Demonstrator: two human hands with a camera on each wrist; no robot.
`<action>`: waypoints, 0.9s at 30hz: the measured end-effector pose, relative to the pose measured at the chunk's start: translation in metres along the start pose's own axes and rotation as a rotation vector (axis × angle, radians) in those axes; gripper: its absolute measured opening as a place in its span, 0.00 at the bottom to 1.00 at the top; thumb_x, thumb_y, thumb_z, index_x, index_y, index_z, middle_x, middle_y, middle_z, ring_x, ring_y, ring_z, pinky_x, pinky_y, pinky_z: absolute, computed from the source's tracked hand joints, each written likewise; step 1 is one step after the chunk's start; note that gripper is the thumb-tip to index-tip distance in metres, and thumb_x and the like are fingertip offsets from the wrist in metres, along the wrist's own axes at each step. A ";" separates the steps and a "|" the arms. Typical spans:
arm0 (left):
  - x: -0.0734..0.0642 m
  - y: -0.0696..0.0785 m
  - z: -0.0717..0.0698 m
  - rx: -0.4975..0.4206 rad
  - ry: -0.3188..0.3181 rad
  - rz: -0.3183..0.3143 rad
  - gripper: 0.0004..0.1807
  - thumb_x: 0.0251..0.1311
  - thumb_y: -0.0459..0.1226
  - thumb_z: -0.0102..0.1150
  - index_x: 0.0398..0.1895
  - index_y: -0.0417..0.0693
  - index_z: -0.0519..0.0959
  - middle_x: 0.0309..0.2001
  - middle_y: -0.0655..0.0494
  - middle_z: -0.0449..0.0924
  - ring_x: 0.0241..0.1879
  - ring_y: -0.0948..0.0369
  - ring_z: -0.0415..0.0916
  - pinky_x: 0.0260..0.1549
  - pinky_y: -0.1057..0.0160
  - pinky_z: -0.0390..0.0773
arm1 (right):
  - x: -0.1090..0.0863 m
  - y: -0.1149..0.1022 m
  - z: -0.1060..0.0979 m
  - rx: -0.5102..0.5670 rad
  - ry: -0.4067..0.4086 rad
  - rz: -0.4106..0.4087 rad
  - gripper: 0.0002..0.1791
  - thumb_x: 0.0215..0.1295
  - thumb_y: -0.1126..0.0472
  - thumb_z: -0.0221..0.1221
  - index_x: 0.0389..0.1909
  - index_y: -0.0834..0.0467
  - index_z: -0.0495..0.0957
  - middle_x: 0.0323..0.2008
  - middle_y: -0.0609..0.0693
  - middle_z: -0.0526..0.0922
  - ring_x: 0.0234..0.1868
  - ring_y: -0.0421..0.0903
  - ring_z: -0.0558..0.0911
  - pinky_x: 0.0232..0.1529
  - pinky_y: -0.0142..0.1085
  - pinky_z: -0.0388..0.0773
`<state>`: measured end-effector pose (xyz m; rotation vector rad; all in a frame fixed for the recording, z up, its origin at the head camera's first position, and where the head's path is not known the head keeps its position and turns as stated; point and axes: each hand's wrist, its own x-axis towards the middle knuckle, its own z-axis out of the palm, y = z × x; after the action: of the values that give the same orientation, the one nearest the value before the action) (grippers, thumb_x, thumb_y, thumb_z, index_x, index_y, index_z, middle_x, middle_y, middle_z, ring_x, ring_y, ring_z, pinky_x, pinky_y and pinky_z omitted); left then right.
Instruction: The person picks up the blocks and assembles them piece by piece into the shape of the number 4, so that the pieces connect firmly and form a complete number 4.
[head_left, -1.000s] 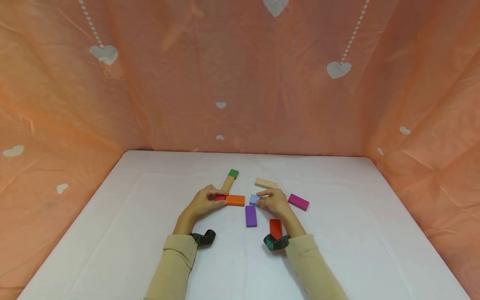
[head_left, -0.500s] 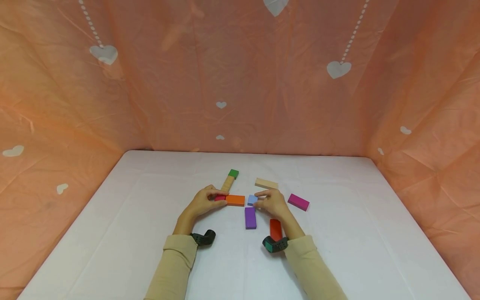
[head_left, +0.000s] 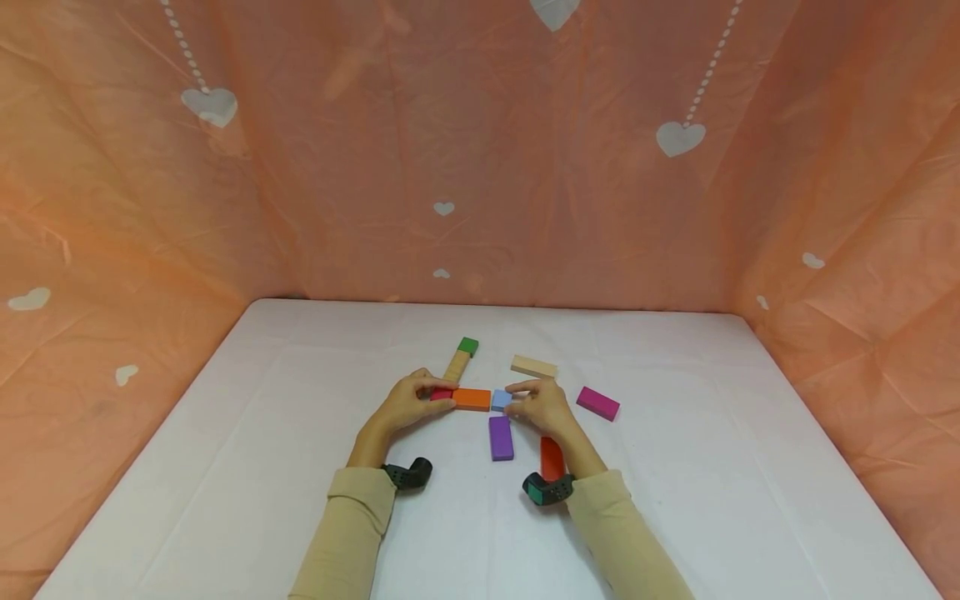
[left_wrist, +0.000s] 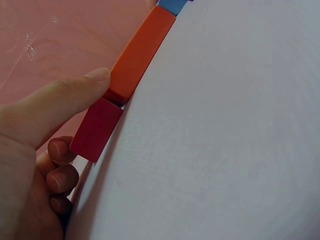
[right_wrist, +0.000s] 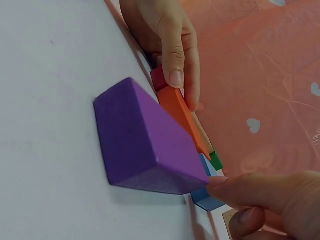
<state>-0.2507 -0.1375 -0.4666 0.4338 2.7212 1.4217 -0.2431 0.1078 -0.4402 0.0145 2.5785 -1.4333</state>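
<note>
My left hand (head_left: 407,406) holds a small crimson block (left_wrist: 97,130) between thumb and fingers, the thumb tip lying where it meets an orange block (head_left: 472,400). At the orange block's right end sits a short light blue block (head_left: 501,401). Thumb and index finger of my right hand (head_left: 546,406) pinch that blue block from its right side. Just in front of it lies a purple block (head_left: 501,438), large in the right wrist view. From the crimson block a natural wood block (head_left: 457,366) runs back to a green block (head_left: 468,346).
A loose plain wood block (head_left: 534,366) lies behind my right hand. To the right is a magenta block (head_left: 598,403). A red block (head_left: 552,458) is partly covered by my right wrist and its camera. Peach cloth hangs round the white table (head_left: 300,358).
My right hand has slid the light blue block left, up to the orange block's end. The purple block has shifted slightly toward me. My left hand has stayed put.
</note>
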 end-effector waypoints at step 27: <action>0.000 -0.001 -0.001 0.002 0.002 0.013 0.16 0.52 0.38 0.69 0.46 0.47 0.85 0.30 0.52 0.70 0.33 0.62 0.61 0.34 0.68 0.61 | -0.001 -0.002 0.000 0.003 -0.036 0.022 0.20 0.51 0.67 0.68 0.48 0.57 0.84 0.16 0.46 0.64 0.21 0.42 0.64 0.23 0.29 0.58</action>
<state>-0.2506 -0.1386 -0.4671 0.4518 2.7267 1.4230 -0.2426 0.1066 -0.4389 0.0177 2.5389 -1.4169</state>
